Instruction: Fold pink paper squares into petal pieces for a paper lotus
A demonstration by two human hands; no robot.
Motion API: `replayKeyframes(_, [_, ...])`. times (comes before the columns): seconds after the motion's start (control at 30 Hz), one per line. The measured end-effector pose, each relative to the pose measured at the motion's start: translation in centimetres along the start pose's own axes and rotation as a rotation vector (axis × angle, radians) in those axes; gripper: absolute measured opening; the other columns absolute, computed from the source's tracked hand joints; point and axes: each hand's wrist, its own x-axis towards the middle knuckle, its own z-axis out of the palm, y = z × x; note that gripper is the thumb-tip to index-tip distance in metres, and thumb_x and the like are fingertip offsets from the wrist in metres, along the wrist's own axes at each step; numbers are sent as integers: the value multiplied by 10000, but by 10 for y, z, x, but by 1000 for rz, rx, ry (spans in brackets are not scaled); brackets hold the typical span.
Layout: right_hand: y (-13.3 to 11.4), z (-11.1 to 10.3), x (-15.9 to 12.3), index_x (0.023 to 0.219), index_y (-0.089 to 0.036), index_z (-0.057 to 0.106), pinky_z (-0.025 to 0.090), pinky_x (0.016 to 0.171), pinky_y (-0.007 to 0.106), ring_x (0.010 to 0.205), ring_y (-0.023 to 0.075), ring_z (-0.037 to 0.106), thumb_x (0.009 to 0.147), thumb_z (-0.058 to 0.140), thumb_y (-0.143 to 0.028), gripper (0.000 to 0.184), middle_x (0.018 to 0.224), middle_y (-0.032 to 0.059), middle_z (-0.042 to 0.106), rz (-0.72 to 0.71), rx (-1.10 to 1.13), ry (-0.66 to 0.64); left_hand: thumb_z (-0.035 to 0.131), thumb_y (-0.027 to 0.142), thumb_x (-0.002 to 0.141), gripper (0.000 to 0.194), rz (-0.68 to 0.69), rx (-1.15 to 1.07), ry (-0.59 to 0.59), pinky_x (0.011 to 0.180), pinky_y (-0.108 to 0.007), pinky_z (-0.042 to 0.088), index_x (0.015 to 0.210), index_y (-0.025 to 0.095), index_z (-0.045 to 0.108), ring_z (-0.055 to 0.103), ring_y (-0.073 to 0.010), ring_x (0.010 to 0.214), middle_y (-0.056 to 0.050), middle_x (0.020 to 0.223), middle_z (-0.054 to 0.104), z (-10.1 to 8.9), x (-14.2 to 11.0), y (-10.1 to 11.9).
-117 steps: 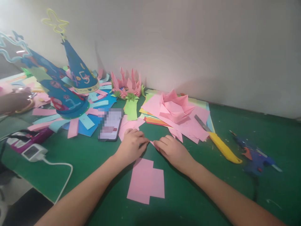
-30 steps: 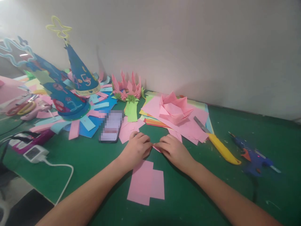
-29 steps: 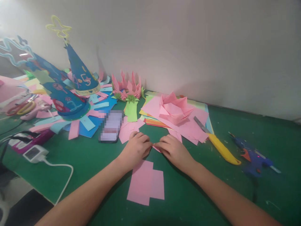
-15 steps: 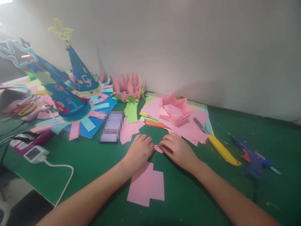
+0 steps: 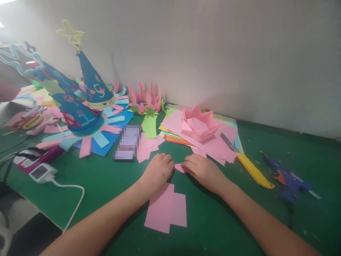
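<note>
Nearest, flat on the green desk (image 5: 218, 227): two overlapping pink sheets (image 5: 160, 209). Just beyond: a small pink piece (image 5: 181, 168), clamped at one end in the grip of the left hand (image 5: 159, 170) and at the other in that of the right hand (image 5: 203, 171). Off to the right, a blue glue gun (image 5: 289, 183), then a yellow knife (image 5: 254, 171). To the left, a charger (image 5: 42, 173) and, farther, a pixelated phone (image 5: 127, 144). Beyond, a pink flower (image 5: 199, 125) atop stacked paper (image 5: 220, 149); near the wall (image 5: 239, 53), a pink crown (image 5: 146, 99) and, leftward, blue cones (image 5: 93, 83).
</note>
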Motion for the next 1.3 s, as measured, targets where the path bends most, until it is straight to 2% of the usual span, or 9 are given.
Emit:
replayKeyframes(0.17, [-1,4,1,757,-152,590,375,641,294,715,173,459,952,367,-138,297,738,53,569,-46,-46,25,401,182,947,282,-40,-39,22,627,-333,351,730,140,576,466,-193,677,-47,726,533,6,0,1])
replayKeyframes(0.3, [-1,4,1,745,-150,584,371,635,289,699,168,447,956,364,-141,304,719,44,552,-55,-34,27,401,207,954,264,-61,-164,56,685,-329,381,783,144,591,485,-184,735,-37,766,534,8,1,-1])
replayKeyframes(0.47, [-1,0,3,749,-151,593,382,656,289,709,163,449,953,366,-136,306,735,46,553,-64,-17,-17,426,107,908,205,28,-287,27,707,-301,405,892,156,625,474,-167,758,-43,830,528,8,0,-4])
replayKeyframes(0.77, [-1,-11,3,780,-155,644,378,610,273,726,160,504,930,437,-150,255,763,46,582,44,15,-96,414,33,868,237,43,-205,-62,698,-311,428,878,141,625,479,-176,737,-58,825,537,-2,2,-1])
replayKeyframes(1.07, [-7,-16,8,697,-154,605,365,593,279,679,156,507,911,433,-133,275,706,41,550,137,-5,-167,410,166,938,273,2,-172,22,672,-311,412,807,151,649,488,-171,717,-49,761,519,4,2,-1])
replayKeyframes(1.3, [-5,-14,5,727,-154,609,384,626,292,706,168,520,906,417,-100,268,727,44,564,164,39,-175,435,198,940,293,-5,-199,47,658,-301,403,757,148,659,503,-162,714,-44,751,538,3,4,0])
